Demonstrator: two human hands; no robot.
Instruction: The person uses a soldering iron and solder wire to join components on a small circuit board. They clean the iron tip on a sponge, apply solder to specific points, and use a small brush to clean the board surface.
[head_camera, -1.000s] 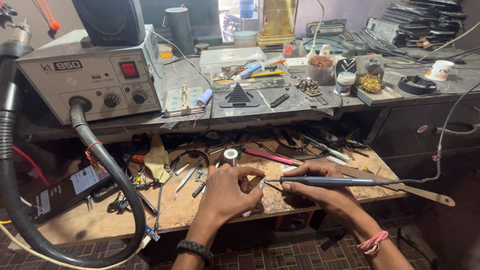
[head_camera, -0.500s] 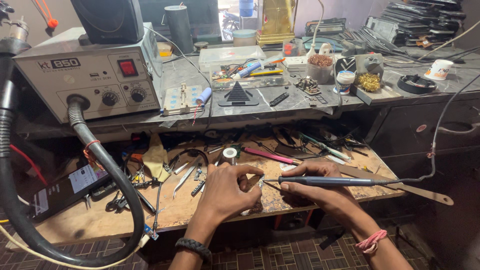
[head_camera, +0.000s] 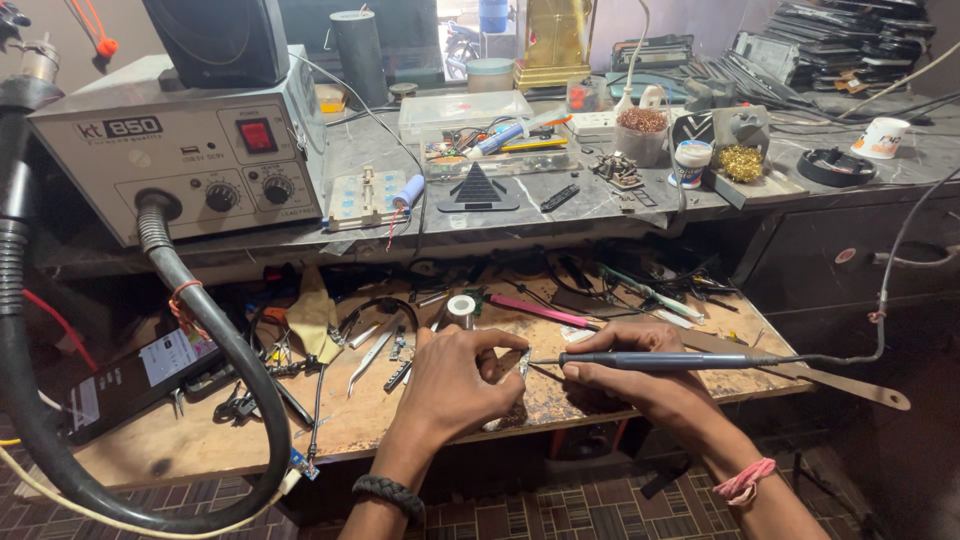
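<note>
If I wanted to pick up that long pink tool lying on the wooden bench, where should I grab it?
Grab the long pink tool around the middle of its thin shaft, coming straight down from above with fingertips on either side. It lies flat on the wooden bench, slanted, with black cables crowding its far side, so a pinch from above seems easiest. The person's left hand sits just in front.

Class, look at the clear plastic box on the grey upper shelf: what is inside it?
Inside the clear plastic box lie a blue pen-like tool, a yellow one, and a tangle of small parts and wires. The cloudy lid blurs them, so the pieces underneath cannot be identified.
</note>
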